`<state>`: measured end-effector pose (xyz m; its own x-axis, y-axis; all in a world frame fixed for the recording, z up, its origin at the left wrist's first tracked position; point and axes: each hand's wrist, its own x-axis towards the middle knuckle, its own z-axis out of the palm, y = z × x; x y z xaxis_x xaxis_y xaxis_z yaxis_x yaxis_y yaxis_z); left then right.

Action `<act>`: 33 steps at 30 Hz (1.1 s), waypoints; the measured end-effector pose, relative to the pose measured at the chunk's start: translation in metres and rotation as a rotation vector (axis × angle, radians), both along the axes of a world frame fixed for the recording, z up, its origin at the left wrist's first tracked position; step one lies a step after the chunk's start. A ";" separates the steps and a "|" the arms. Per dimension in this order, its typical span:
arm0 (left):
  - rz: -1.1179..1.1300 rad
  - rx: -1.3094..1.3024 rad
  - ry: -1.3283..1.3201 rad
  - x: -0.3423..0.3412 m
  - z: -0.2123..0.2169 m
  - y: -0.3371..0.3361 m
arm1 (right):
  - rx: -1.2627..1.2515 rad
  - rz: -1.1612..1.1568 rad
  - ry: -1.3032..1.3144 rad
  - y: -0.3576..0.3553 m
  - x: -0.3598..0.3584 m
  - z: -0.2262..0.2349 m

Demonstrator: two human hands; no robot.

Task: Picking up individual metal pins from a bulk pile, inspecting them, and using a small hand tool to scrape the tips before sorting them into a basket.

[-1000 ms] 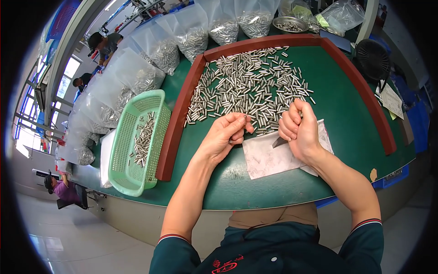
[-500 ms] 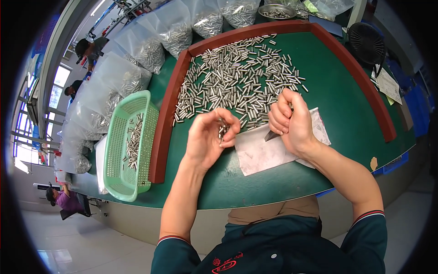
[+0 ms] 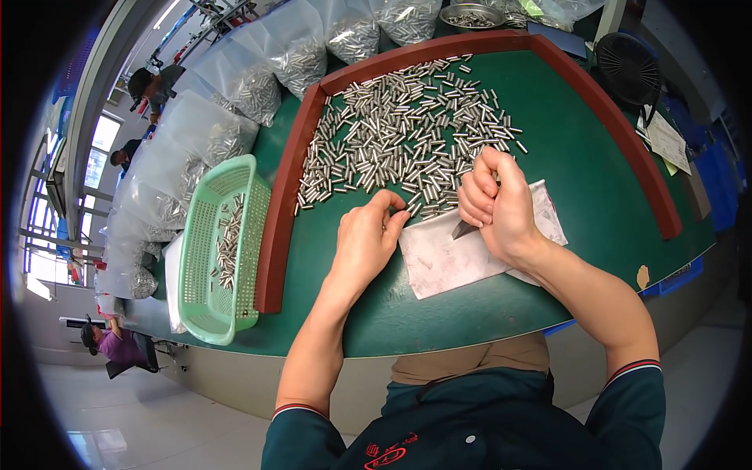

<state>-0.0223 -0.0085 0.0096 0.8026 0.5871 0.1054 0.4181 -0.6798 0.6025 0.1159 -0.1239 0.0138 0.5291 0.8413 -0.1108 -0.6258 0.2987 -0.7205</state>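
Note:
A wide heap of short metal pins (image 3: pixel 384 133) lies on the green tabletop. My left hand (image 3: pixel 366 239) is palm down at its near edge, fingers curled and closed, with thumb and index fingertips at the nearest pins. The inside of that palm is hidden; a moment ago it held several pins. My right hand (image 3: pixel 497 205) is closed in a fist around a dark, flat tool (image 3: pixel 465 229), of which only the angular tip shows. Under that fist is a smudged white cloth (image 3: pixel 446 262), which reaches close to the left fingertips.
Dark red wooden rails (image 3: pixel 276 251) border the heap at left, back and right. Left of them stands a green plastic basket (image 3: pixel 192 298) with some pins. Bags of pins (image 3: pixel 301 63) line the far left. A metal bowl (image 3: pixel 474 16) and a black fan (image 3: pixel 629 69) stand behind.
My left hand has turned from palm up, showing several pins in it, to palm down, its fingertips now at the heap's near edge. The right fist has barely moved.

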 end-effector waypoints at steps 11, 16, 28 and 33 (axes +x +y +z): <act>-0.125 -1.470 -0.437 -0.006 0.007 0.018 | 0.008 -0.004 -0.006 -0.002 0.001 -0.001; -0.092 -1.621 -0.600 -0.010 0.001 0.021 | 0.001 0.008 0.002 -0.001 -0.001 0.000; -0.076 -1.587 -0.563 -0.006 -0.003 0.019 | -0.009 -0.010 -0.002 0.000 -0.002 0.001; -0.056 -1.493 -0.514 -0.007 -0.001 0.017 | -0.010 -0.010 0.007 -0.001 -0.003 0.001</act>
